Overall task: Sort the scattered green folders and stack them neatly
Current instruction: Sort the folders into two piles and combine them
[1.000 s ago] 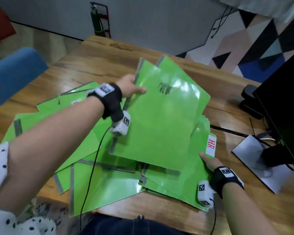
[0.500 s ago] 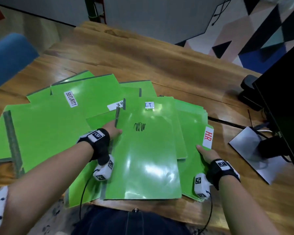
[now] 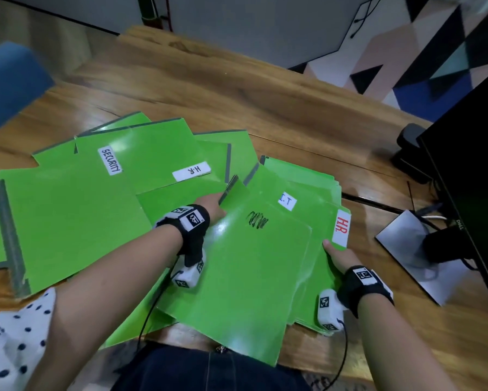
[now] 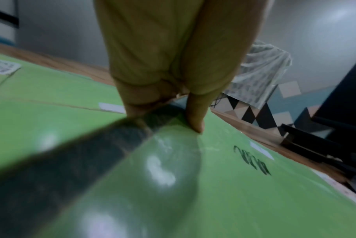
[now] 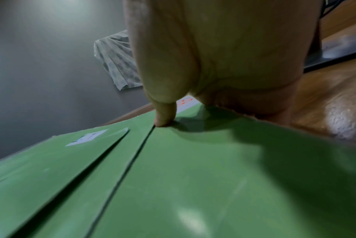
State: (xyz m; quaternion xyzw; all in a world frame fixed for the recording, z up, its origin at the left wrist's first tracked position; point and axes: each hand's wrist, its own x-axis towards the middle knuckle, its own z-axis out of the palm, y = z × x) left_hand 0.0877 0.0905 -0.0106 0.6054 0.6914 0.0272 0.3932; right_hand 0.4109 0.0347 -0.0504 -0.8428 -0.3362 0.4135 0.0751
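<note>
Several glossy green folders lie fanned over the wooden table (image 3: pixel 237 88). The top folder (image 3: pixel 245 277), marked with a black scribble, lies on a pile (image 3: pixel 323 266) at the right, its near corner over the table's front edge. My left hand (image 3: pixel 213 211) pinches its grey spine. In the left wrist view this hand (image 4: pixel 167 116) has its thumb (image 4: pixel 195 119) on the cover (image 4: pixel 213 185) and its fingers underneath. My right hand (image 3: pixel 340 255) grips the pile's right edge below a red "H.R." label (image 3: pixel 341 227), thumb (image 5: pixel 163 116) on top of the pile (image 5: pixel 193 177).
To the left lie loose folders, one labelled "SECURITY" (image 3: pixel 68 215) and one "H.R" (image 3: pixel 163 156). A black monitor (image 3: pixel 476 179) on a grey base (image 3: pixel 423 255) with cables stands at the right. A blue chair (image 3: pixel 8 83) is at the far left.
The scribbled folder, held up and tilted a second ago, came down flat onto the right-hand pile and has since turned slightly clockwise. My right hand has stayed on the pile's edge.
</note>
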